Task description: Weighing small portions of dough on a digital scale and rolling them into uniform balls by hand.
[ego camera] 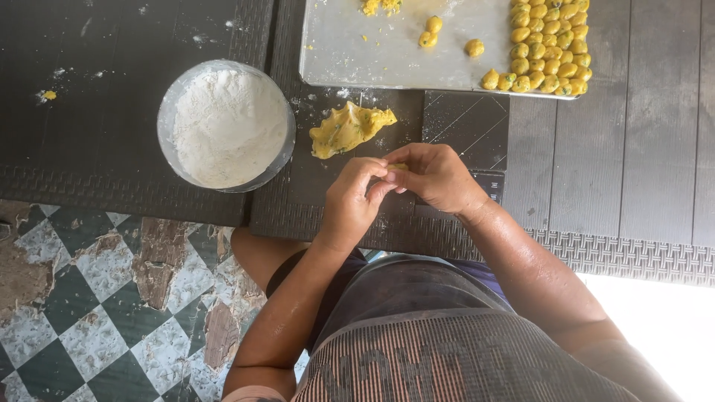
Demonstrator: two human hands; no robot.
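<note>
My left hand [351, 202] and my right hand [436, 177] meet fingertip to fingertip over the dark table, pinching a small yellow dough piece [399, 166] between them; most of it is hidden by the fingers. Just beyond the hands lies a flattened lump of yellow dough [347, 129] flecked with green. A metal tray [372, 56] at the far edge holds several small shaped dough balls [547, 48] packed in rows at its right end, with a few loose ones [430, 31] near the middle.
A round bowl of white flour [227, 125] stands left of the dough lump. The dark woven-edged table [596, 164] stretches right. Below left is a worn green-and-white checkered floor [89, 320]. Flour specks dot the table's left part.
</note>
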